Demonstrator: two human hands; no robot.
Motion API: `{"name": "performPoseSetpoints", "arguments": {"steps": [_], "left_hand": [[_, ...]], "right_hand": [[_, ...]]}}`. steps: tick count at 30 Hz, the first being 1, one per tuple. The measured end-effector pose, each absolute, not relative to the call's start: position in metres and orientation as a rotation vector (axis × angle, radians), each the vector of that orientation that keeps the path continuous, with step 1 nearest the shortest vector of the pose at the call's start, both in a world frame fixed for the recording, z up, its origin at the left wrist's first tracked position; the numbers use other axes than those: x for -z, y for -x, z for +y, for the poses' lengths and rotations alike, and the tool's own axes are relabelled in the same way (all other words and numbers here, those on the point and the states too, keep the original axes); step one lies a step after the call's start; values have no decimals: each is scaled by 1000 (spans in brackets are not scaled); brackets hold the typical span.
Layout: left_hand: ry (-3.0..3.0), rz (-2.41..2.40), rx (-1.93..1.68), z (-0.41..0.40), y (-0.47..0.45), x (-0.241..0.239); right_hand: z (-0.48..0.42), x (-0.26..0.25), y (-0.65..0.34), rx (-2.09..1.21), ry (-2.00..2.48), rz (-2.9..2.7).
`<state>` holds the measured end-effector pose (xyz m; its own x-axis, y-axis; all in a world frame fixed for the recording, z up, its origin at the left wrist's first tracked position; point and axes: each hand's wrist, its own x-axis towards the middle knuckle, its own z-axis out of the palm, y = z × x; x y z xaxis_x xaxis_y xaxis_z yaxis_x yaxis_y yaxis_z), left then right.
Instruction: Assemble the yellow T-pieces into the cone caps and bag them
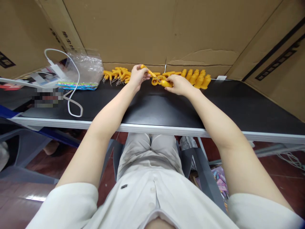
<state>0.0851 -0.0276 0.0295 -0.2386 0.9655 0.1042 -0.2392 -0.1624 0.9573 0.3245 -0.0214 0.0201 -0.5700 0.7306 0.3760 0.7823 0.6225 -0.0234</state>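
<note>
My left hand point(138, 77) is closed on a slim, ridged yellow plastic piece point(149, 72), which slants down to the right. My right hand point(178, 84) grips a rounded yellow plastic part point(166, 83), close to the lower end of the ridged piece. Whether the two touch is too small to tell. Between my hands, a hollow yellow part point(154, 81) shows a round opening. Left of my left hand lies a heap of branched yellow pieces point(121, 73) with small metal springs hanging from them. Several yellow bottle-shaped pieces point(199, 79) stand upright in rows beyond my right hand.
Cardboard walls point(147, 35) enclose the back and sides of the black tabletop point(162, 108). On the left are a clear plastic bag point(84, 68), a white cable point(77, 81) and flat colourful packets point(81, 86). A metal edge point(164, 128) runs along the front.
</note>
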Motion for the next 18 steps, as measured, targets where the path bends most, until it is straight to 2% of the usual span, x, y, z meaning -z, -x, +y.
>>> {"name": "performPoseSetpoints", "arguments": {"steps": [5, 13, 18], "left_hand": [[-1081, 1117, -1517, -29, -84, -27], [-1268, 1234, -1194, -38, -85, -25], [-1608, 1420, -1018, -39, -79, -15]], "right_hand": [[-23, -20, -325, 163, 1209, -2467], [-20, -22, -332, 131, 1237, -2411], [-18, -21, -333, 67, 1196, -2372]]}}
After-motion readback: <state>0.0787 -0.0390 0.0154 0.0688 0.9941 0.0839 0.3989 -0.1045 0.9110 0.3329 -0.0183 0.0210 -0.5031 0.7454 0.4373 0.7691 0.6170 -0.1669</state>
